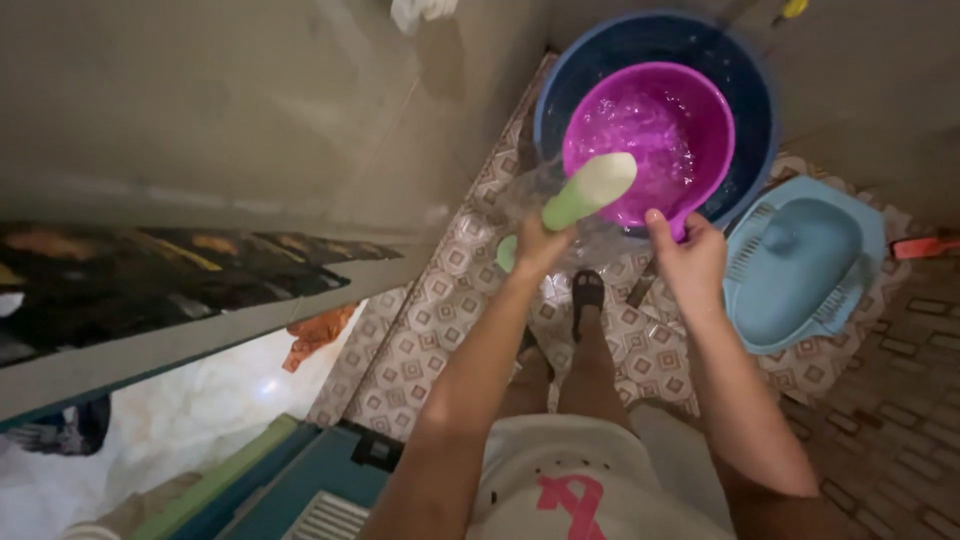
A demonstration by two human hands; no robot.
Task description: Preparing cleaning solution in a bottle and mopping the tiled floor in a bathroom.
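— How is the floor [440, 310] covered?
— Patterned tiles of beige squares are laid on it; darker brick-like paving [890, 420] is seen at the right.
— And the wall [200, 100]?
— It is left plain grey, dimly lit.

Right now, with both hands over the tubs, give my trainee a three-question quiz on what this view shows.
1. True or false: the purple basin sits inside the dark blue tub.
2. Which hand holds the green brush: A) left hand, B) right hand, C) neither?
3. Fill in: the right hand's grip is on the purple basin's ____.

Key:
1. True; the basin holds water and rests within the tub's rim.
2. A; the left hand is closed around its green handle, pale head up.
3. Rim, at the near edge; the light blue squat pan lies beside it on the patterned floor.
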